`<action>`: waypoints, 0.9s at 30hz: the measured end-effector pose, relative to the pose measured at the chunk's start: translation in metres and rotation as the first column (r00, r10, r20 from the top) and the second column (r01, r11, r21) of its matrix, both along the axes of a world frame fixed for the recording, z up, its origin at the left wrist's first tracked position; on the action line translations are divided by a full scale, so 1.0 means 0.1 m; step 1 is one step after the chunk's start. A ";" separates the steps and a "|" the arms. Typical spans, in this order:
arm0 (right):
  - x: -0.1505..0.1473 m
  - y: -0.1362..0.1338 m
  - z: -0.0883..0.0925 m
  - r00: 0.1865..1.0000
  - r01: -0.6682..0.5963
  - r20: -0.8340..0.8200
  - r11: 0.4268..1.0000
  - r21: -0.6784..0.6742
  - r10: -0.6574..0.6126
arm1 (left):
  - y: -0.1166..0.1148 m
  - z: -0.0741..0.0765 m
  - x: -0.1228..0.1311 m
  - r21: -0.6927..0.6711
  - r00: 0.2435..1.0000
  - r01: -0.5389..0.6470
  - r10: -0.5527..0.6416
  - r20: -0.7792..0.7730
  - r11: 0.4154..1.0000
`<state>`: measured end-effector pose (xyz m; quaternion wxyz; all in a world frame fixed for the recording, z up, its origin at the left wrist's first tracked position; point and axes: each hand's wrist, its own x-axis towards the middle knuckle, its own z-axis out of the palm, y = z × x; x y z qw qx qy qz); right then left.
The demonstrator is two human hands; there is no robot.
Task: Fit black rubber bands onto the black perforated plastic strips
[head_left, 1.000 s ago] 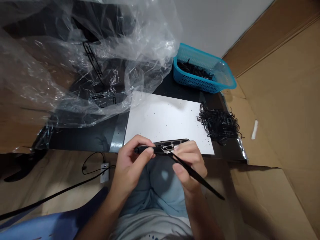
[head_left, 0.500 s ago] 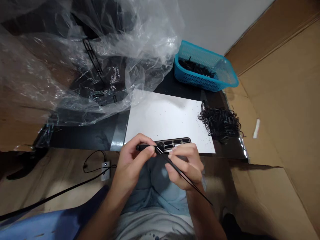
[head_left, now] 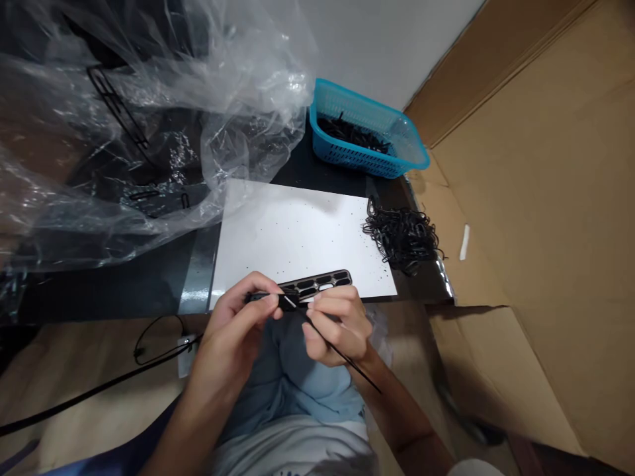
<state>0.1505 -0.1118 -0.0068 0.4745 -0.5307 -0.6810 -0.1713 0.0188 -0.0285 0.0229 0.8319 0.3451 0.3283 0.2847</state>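
Observation:
My left hand point(head_left: 241, 314) is closed, thumb and fingers pinching a dark, narrow part point(head_left: 288, 302) just past the table's front edge. My right hand point(head_left: 340, 324) grips slim black tweezers point(head_left: 354, 367), their pale tips touching or close to the dark part by my left thumb. Behind the fingers shows a black slotted frame point(head_left: 340, 277) with rows of rounded openings, one of them showing white. Whether the narrow part and this frame are one piece, I cannot tell. My fingers hide some of both.
White paper point(head_left: 278, 218) with small black specks lies on the dark table. At its right is a tangled heap of black loops point(head_left: 404, 238). A blue basket point(head_left: 370, 158) holds black pieces. Clear plastic point(head_left: 163, 125) covers the left side; cardboard point(head_left: 526, 165) stands right.
The whole view has shifted, so the table, basket and hands appear further left. Both hands keep their grips, and the tweezers stay at the dark part.

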 end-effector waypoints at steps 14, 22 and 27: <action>0.07 -0.02 0.06 0.996 0.057 -0.062 0.998 -0.007 -0.057 | -0.03 0.08 0.01 0.066 0.999 -0.042 0.043 -0.009 0.997; 0.24 0.01 0.02 0.955 0.269 -0.048 0.921 -0.283 -0.294 | 0.03 -0.10 -0.18 0.382 0.975 -0.103 0.168 -0.142 0.918; 0.38 -0.03 0.02 0.915 0.342 -0.007 0.786 -0.515 -0.402 | 0.12 -0.14 -0.35 0.604 0.902 -0.065 0.305 -0.304 0.794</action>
